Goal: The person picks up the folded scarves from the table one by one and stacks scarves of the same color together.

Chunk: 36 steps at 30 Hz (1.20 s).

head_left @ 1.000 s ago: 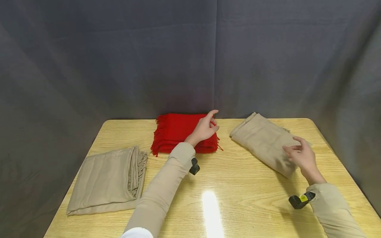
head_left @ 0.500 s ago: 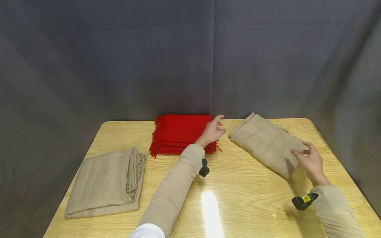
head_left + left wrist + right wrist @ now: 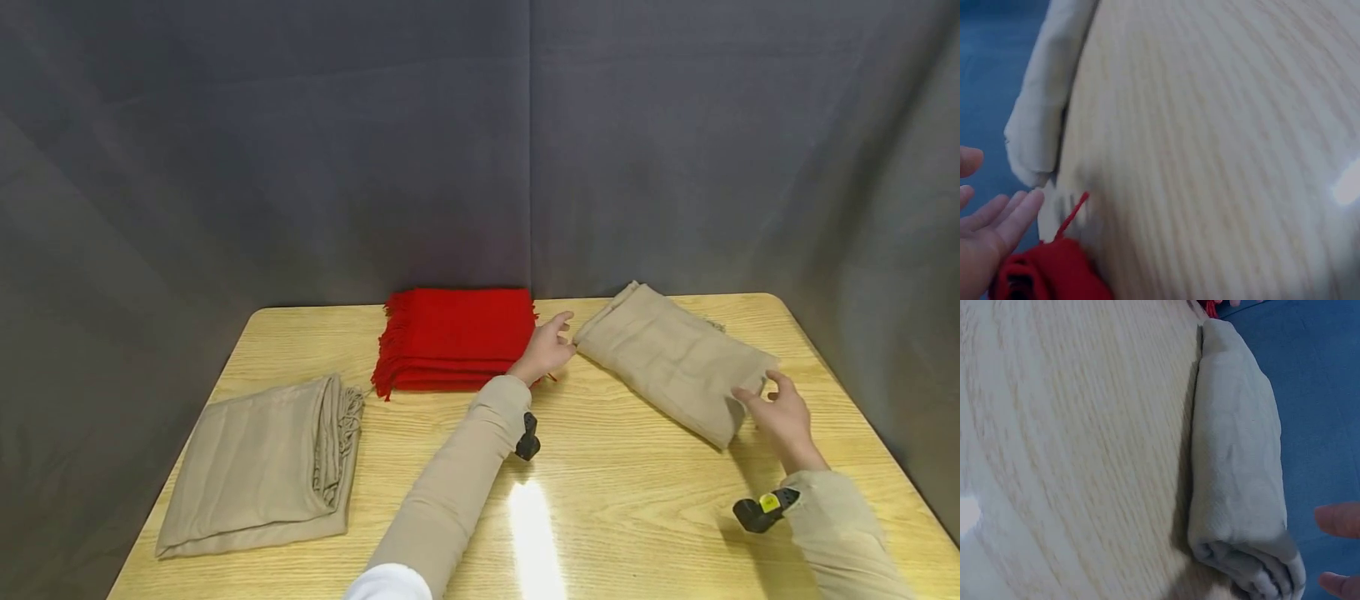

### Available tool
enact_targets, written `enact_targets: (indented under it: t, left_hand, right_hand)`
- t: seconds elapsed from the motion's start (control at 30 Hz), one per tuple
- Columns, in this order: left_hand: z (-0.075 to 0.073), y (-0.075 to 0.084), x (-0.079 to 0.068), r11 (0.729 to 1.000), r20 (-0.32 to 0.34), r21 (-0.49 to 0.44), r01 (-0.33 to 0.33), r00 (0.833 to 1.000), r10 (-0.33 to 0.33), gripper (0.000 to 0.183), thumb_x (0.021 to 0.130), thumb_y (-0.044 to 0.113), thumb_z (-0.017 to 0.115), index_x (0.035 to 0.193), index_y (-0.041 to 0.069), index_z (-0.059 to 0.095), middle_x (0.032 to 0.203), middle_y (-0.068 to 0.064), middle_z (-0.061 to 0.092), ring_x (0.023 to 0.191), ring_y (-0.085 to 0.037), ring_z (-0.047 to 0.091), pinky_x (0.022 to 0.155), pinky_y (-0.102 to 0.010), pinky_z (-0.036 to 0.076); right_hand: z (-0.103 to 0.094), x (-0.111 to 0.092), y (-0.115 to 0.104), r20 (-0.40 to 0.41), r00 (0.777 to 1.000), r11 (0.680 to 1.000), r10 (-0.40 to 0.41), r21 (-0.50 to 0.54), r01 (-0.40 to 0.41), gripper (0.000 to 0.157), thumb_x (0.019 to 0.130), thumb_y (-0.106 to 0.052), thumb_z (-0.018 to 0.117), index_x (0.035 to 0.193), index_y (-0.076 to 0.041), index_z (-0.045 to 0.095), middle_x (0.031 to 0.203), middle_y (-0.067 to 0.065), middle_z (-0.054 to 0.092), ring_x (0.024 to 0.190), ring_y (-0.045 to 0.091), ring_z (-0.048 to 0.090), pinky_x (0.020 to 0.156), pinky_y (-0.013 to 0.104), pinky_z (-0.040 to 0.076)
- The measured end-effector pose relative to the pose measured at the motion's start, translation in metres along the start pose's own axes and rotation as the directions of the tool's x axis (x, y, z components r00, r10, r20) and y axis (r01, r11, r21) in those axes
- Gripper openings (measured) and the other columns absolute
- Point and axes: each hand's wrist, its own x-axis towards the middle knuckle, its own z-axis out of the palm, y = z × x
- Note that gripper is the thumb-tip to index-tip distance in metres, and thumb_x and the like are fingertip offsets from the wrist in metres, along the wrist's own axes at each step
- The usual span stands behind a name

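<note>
In the head view a folded beige shawl [image 3: 675,358] lies aslant at the table's back right. My left hand [image 3: 549,346] reaches past the right end of a folded red fringed scarf [image 3: 461,333], its fingers loosely spread close to the shawl's left corner. Beside the shawl's right end is my right hand [image 3: 783,417], thumb and fingers parted, holding nothing. The right wrist view shows the shawl's layered end [image 3: 1254,569] with fingertips [image 3: 1340,520] just off it. In the left wrist view the left hand [image 3: 988,240] hovers by the red scarf [image 3: 1060,272].
A second folded beige shawl [image 3: 251,467] with a fringed edge lies at the table's left. Dark grey curtains [image 3: 375,150] hang behind and on both sides of the wooden table [image 3: 615,517]. Light glares off the tabletop near the front.
My left hand has moved right and nearer, from over the red scarf toward the beige shawl's left corner. My right hand has drawn slightly right and nearer, off the shawl's top. The cloths stay put.
</note>
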Motion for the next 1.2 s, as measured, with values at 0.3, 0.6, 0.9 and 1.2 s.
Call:
enact_targets:
  t: [0.3, 0.6, 0.9, 1.2]
  left_hand:
    - [0.016, -0.007, -0.001, 0.999, 0.007, 0.034, 0.013, 1.0, -0.014, 0.069, 0.076, -0.003, 0.055, 0.14, 0.007, 0.032, 0.134, -0.012, 0.044, 0.111, -0.021, 0.047, 0.089, -0.028, 0.039]
    - [0.018, -0.009, -0.002, 0.98, 0.062, -0.153, 0.126, 0.991, -0.118, 0.079, 0.075, -0.002, 0.059, 0.145, 0.013, 0.023, 0.125, -0.01, 0.053, 0.081, -0.015, 0.051, 0.071, -0.026, 0.039]
    - [0.017, -0.008, -0.002, 0.98, 0.086, -0.173, 0.098, 0.993, -0.084, 0.074, 0.08, 0.001, 0.06, 0.144, 0.012, 0.025, 0.101, -0.006, 0.058, 0.078, -0.016, 0.054, 0.067, -0.026, 0.041]
    - [0.017, -0.009, -0.01, 0.974, 0.082, -0.174, 0.145, 0.988, -0.132, 0.066, 0.081, 0.0, 0.057, 0.141, 0.009, 0.031, 0.094, -0.005, 0.053, 0.055, -0.012, 0.044, 0.053, -0.024, 0.039]
  right_hand:
    - [0.008, 0.006, 0.014, 0.068, 0.997, 0.992, 0.041, 0.118, -0.049, 0.089, 0.088, -0.044, 0.051, 0.142, 0.005, 0.001, 0.129, 0.041, 0.024, 0.101, 0.042, 0.044, 0.052, 0.024, 0.048]
    - [0.012, -0.007, -0.004, 0.082, 0.996, 0.985, 0.032, 0.164, -0.046, 0.081, 0.091, -0.033, 0.049, 0.143, 0.004, -0.002, 0.126, 0.038, 0.028, 0.074, 0.019, 0.05, 0.054, 0.03, 0.049]
    - [0.012, -0.007, -0.006, 0.079, 0.997, 0.981, 0.0, 0.194, -0.015, 0.079, 0.092, -0.03, 0.048, 0.143, 0.003, -0.003, 0.124, 0.034, 0.028, 0.051, 0.007, 0.042, 0.049, 0.027, 0.045]
    - [0.011, -0.004, -0.002, 0.066, 0.998, 0.982, 0.007, 0.186, -0.019, 0.079, 0.092, -0.03, 0.048, 0.143, 0.003, -0.001, 0.113, 0.028, 0.034, 0.047, 0.007, 0.035, 0.044, 0.028, 0.039]
